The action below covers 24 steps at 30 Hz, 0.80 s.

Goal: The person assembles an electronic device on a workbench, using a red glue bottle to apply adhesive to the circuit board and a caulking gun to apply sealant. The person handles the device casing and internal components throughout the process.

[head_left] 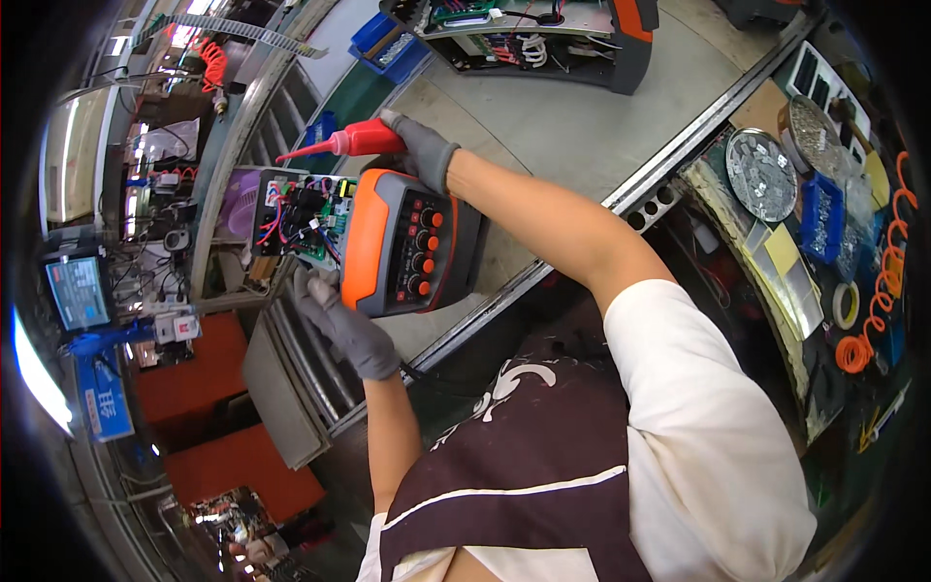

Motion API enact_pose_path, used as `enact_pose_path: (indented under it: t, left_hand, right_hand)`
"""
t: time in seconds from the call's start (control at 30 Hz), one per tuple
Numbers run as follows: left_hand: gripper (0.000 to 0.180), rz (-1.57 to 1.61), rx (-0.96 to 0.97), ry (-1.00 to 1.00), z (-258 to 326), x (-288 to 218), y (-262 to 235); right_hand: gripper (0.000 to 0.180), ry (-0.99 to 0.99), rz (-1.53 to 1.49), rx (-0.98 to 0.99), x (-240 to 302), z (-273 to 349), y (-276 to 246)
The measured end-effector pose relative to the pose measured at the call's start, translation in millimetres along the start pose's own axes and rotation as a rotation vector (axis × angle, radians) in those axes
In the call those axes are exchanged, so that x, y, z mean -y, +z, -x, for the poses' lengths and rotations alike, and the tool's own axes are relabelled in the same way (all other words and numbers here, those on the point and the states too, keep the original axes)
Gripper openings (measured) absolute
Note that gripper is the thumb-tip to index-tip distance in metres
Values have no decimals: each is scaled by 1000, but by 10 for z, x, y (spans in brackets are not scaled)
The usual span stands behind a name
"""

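Observation:
My right hand [422, 150], in a grey glove, is closed around a red squeeze bottle [369, 138] with a long tapered nozzle. The nozzle points left, above the bare circuit boards [315, 218] of an electrical machine without its cover. This machine has an orange-framed front panel [419, 247] with several orange knobs, turned toward me. Beside its near left edge is my left hand [349, 330], also gloved in grey, with fingers stretched out. Whether those fingertips touch the machine is unclear.
Another uncovered machine [543, 44] stands on the far bench. Blue parts bins [383, 48] sit behind the boards. To the right, a side bench holds a round tray of metal pieces [761, 175], a blue bin of small parts [821, 218] and a coiled orange hose [853, 354].

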<state>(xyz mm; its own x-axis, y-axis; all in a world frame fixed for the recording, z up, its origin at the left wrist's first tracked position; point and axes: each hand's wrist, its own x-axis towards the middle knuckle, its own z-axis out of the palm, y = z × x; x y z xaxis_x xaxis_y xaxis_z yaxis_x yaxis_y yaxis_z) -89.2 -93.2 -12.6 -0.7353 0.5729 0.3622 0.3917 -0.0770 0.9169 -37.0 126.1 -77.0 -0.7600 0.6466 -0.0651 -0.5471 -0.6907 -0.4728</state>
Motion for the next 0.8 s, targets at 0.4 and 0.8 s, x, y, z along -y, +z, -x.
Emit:
enact_pose_path:
  t: [0.4,0.8]
  left_hand:
    - [52,-722,-146,338,8,235,45]
    - [53,-866,-42,307,103,211,10]
  right_hand:
    - [52,113,-114,6,-93,191,-27]
    - [55,136,-172,88,-138,353,-83]
